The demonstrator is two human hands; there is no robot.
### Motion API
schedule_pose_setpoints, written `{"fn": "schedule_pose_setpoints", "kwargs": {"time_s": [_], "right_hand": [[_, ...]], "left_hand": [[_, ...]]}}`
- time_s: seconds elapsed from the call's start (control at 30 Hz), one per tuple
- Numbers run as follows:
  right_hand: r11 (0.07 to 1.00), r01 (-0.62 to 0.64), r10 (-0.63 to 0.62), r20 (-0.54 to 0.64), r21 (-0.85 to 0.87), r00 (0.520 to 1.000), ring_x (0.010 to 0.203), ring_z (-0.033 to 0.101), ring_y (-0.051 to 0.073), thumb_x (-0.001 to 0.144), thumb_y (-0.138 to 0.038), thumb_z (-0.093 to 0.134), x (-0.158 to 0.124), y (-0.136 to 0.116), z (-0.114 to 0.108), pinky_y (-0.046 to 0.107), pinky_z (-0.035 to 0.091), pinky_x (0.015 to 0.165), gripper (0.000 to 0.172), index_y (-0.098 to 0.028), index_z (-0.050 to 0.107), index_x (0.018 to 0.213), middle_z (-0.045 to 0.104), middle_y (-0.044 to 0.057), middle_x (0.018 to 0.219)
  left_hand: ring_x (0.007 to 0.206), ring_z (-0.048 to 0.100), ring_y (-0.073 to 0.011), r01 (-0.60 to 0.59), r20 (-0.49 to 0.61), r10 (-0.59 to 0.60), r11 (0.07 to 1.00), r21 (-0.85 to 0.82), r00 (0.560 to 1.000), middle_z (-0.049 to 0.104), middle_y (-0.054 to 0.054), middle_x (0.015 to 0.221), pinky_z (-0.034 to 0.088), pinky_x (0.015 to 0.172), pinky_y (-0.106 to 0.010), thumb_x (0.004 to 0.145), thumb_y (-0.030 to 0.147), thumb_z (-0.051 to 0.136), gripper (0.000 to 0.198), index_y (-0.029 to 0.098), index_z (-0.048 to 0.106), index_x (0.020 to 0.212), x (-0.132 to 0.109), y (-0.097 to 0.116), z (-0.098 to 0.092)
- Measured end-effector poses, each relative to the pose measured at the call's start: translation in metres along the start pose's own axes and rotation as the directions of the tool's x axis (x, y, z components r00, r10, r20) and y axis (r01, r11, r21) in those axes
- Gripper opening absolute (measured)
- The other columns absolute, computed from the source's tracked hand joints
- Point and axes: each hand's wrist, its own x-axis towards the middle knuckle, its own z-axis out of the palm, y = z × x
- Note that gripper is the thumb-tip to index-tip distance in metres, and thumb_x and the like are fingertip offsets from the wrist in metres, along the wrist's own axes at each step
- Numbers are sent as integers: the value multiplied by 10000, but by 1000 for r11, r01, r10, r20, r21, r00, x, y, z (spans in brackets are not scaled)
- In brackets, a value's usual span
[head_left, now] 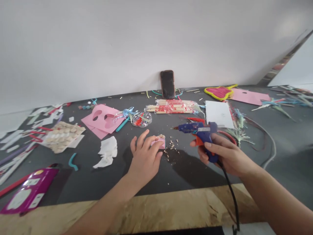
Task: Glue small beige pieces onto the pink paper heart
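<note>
a plain white wall (122, 49) backs the cluttered dark grey surface (93, 182). the right grip (223, 151) clasps a blue plastic glue gun (202, 128), long axis running from three to nine o'clock. from its tip, a small flat pink piece (162, 146) bearing tiny beige beads (161, 136) lies between seven and eight o'clock, touched by the nearer, loosely spread left grip (146, 156).

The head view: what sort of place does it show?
Probably a craft workspace: a hot glue gun in the right hand, pink paper with cut-out holes, and plastic-wrapped wooden sticks.
</note>
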Motion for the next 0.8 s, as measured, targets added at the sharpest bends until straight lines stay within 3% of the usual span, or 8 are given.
{"fn": "schedule_pose_setpoints", "kwargs": {"time_s": [0.1, 0.3, 0.5, 0.8], "right_hand": [[1000, 24, -24, 8, -12, 1000, 610, 543, 173, 776, -416, 675, 6, -1, -5, 292, 404, 551, 311, -204, 644, 1002, 612, 42, 682], [998, -38, 44, 131, -48, 990, 613, 545, 172, 730, -456, 710, 6, 15, -6, 301, 410, 572, 423, -189, 618, 1046, 620, 45, 711], [963, -66, 58, -38, -260, 998, 537, 520, 134, 841, -512, 571, 9, 10, 3, 261, 414, 515, 352, -165, 622, 877, 567, 7, 604], [932, -15, -3, -50, -363, 999, 549, 524, 117, 852, -492, 575, 10, 15, 4, 235, 431, 516, 332, -165, 626, 886, 559, -5, 612]], "left_hand": [[1263, 387, -303, 41, 38, -40, 999, -27, 998, 630, -61, 1099, 203, 1044, -574, 834, 168, 510, 227, 261, 637, 998, -3, -3, 5], [1209, 422, -295, 50, 113, -41, 996, -73, 993, 654, -46, 1041, 194, 1033, -568, 841, 166, 498, 209, 264, 634, 966, -6, -8, 5], [1172, 442, -287, 59, 179, -35, 990, -126, 983, 679, -23, 1005, 186, 1016, -551, 833, 172, 534, 176, 264, 634, 944, -4, -12, 2], [1123, 472, -268, 59, 176, -30, 985, -161, 984, 683, -12, 956, 189, 999, -524, 832, 219, 573, 101, 252, 643, 896, -1, -11, 8]]}}
